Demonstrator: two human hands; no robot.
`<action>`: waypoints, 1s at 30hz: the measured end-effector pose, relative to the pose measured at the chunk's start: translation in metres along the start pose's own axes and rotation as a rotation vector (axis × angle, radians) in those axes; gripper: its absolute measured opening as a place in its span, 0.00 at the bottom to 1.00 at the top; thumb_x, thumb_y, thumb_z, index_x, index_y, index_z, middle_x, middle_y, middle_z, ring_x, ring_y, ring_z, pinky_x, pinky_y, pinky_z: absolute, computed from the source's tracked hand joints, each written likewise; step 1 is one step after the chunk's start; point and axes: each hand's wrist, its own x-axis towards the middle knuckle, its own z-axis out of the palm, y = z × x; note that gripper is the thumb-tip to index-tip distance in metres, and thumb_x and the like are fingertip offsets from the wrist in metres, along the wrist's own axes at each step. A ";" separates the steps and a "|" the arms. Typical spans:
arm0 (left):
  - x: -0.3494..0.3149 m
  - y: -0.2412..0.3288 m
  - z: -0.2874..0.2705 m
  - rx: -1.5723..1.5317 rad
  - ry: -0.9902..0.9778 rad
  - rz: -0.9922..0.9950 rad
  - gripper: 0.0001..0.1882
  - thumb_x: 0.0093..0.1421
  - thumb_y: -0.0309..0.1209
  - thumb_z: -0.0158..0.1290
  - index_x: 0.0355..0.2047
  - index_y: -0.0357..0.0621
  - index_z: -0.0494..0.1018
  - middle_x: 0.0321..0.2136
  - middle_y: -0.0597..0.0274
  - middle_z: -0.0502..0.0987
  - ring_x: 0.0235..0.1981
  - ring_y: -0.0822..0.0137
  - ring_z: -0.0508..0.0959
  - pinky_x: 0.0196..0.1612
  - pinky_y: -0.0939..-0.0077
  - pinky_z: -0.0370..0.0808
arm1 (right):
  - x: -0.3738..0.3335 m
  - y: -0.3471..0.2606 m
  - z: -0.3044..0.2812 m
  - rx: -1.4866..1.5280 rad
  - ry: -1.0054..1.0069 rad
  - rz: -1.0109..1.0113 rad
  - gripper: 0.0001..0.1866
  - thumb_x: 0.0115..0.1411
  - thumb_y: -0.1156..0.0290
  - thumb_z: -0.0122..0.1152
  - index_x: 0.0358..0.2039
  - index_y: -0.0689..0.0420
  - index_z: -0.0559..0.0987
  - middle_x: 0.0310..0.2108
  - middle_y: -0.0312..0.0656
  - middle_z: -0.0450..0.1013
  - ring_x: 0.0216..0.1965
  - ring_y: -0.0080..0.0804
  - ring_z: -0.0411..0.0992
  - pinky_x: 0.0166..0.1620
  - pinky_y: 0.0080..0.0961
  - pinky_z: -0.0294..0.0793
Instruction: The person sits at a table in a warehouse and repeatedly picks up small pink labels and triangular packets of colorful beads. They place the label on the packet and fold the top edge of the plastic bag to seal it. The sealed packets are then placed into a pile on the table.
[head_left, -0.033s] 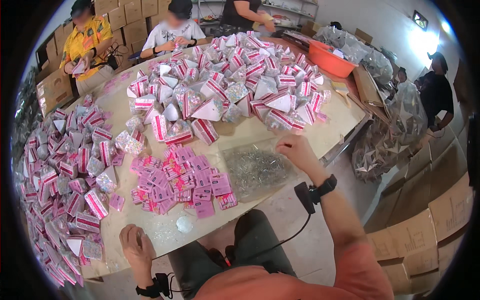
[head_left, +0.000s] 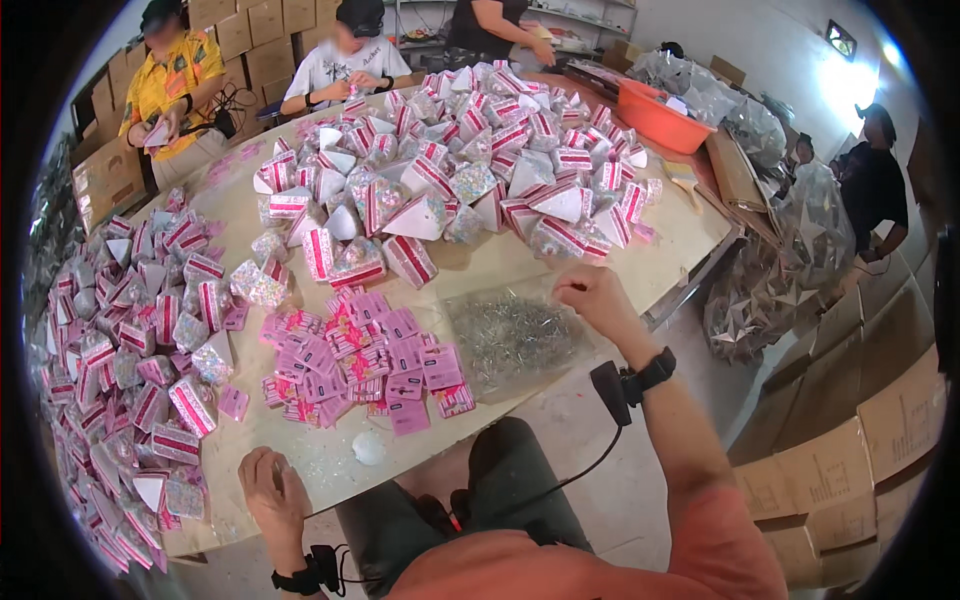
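Observation:
My left hand (head_left: 272,490) rests at the near edge of the table, fingers loosely bent and thumb apart, with nothing visible in it. A small round whitish disc (head_left: 368,448) lies to its right amid glitter specks. My right hand (head_left: 597,298) hovers at the right edge of a clear plastic bag (head_left: 515,340) full of thin, shiny metal pieces. Its thumb and fingertips are pinched together; what they hold, if anything, is too small to make out. Left of the bag is a pile of pink printed cards (head_left: 350,360).
Glittery cake-slice-shaped ornaments (head_left: 450,170) heap across the far table, and more (head_left: 130,390) fill its left side. An orange basin (head_left: 660,118) and a brush (head_left: 682,182) are at the right. Cardboard boxes (head_left: 830,490) stand beside me. Other people work beyond the table.
The round disc looks whiter than before. Both my hands stay almost where they were.

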 end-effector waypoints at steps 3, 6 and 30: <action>-0.001 -0.001 0.001 -0.007 0.008 -0.016 0.12 0.43 0.20 0.48 0.32 0.33 0.68 0.37 0.47 0.69 0.40 0.49 0.67 0.44 0.61 0.65 | -0.001 0.004 0.001 0.212 -0.006 0.180 0.05 0.50 0.73 0.57 0.23 0.61 0.77 0.16 0.31 0.68 0.17 0.15 0.63 0.20 0.15 0.63; -0.001 -0.003 0.001 -0.021 0.005 -0.031 0.12 0.43 0.20 0.48 0.32 0.32 0.68 0.37 0.47 0.69 0.40 0.49 0.67 0.44 0.61 0.65 | -0.006 0.011 0.005 0.182 -0.002 0.135 0.04 0.50 0.74 0.57 0.23 0.60 0.77 0.15 0.30 0.67 0.16 0.13 0.62 0.19 0.12 0.62; 0.003 0.004 -0.001 -0.243 0.049 -0.216 0.13 0.47 0.21 0.50 0.35 0.33 0.69 0.40 0.49 0.69 0.44 0.53 0.68 0.48 0.65 0.65 | -0.020 -0.009 0.005 0.778 0.038 0.219 0.04 0.55 0.72 0.55 0.27 0.59 0.74 0.20 0.35 0.71 0.18 0.19 0.68 0.22 0.13 0.66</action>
